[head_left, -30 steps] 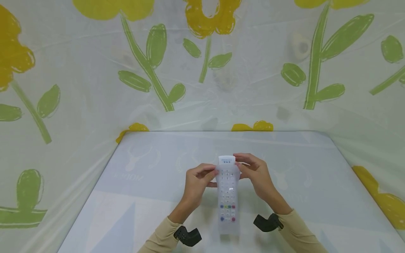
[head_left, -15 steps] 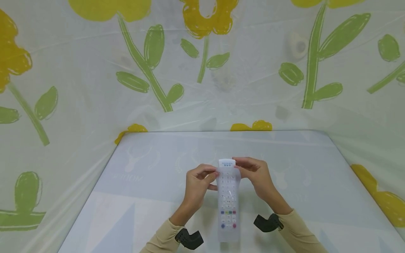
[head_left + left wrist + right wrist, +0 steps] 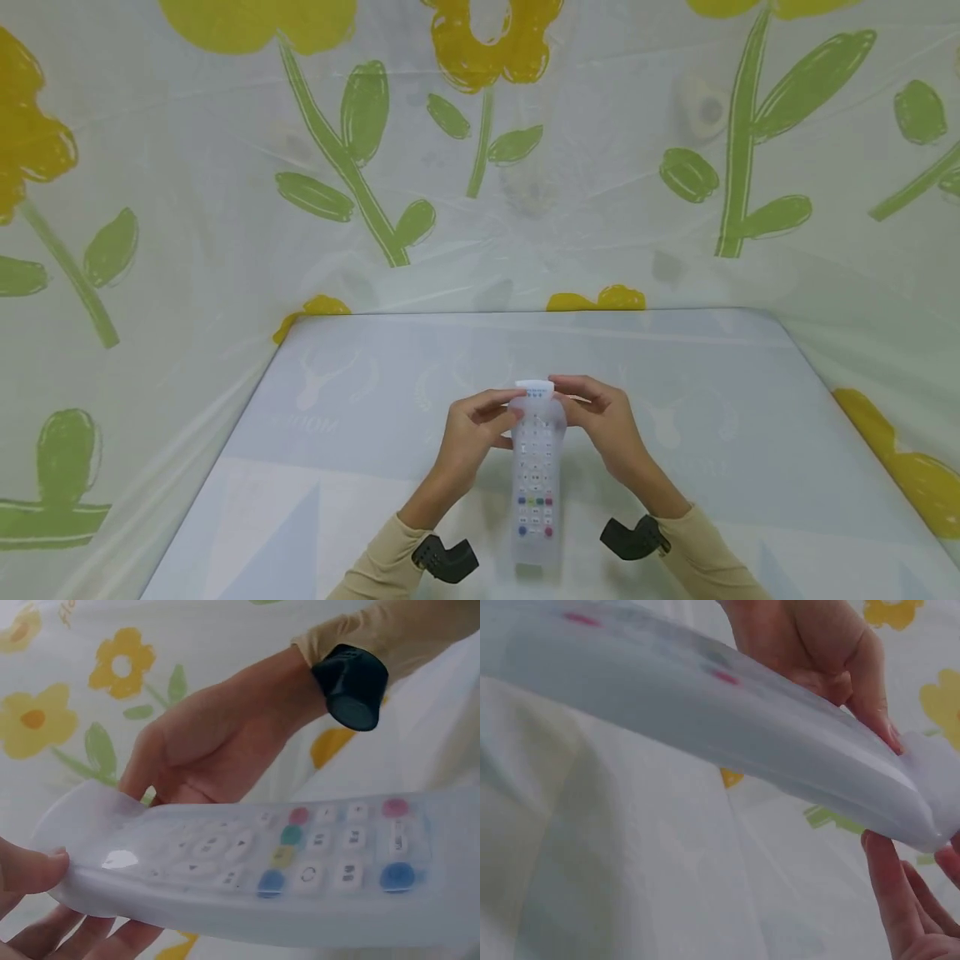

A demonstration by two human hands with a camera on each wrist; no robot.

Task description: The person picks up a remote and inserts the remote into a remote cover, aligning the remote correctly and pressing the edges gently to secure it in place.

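Note:
A white remote control (image 3: 535, 390) sits in a translucent sleeve-like cover (image 3: 536, 548), its bare white end sticking out at the far side. Rows of white buttons and several coloured ones show through the cover in the left wrist view. My left hand (image 3: 465, 437) pinches the cover's left edge near that end, thumb (image 3: 36, 868) on top and fingers underneath. On the opposite side my right hand (image 3: 607, 425) grips the far corner between thumb and fingers. In the right wrist view the right fingers (image 3: 892, 892) reach the cover's edge from below. The remote is held above the table.
A pale table (image 3: 375, 358) with faint printed patterns lies beneath the hands. Around it hangs a white curtain (image 3: 600, 167) with yellow flowers and green leaves. Black wrist cameras (image 3: 446, 560) are strapped over beige sleeves (image 3: 712, 554).
The remote and its cover first dipped toward the near side, then came back slightly and shifted a little left. Both hands keep hold of the far end, the left fingers now closer over the cover's corner.

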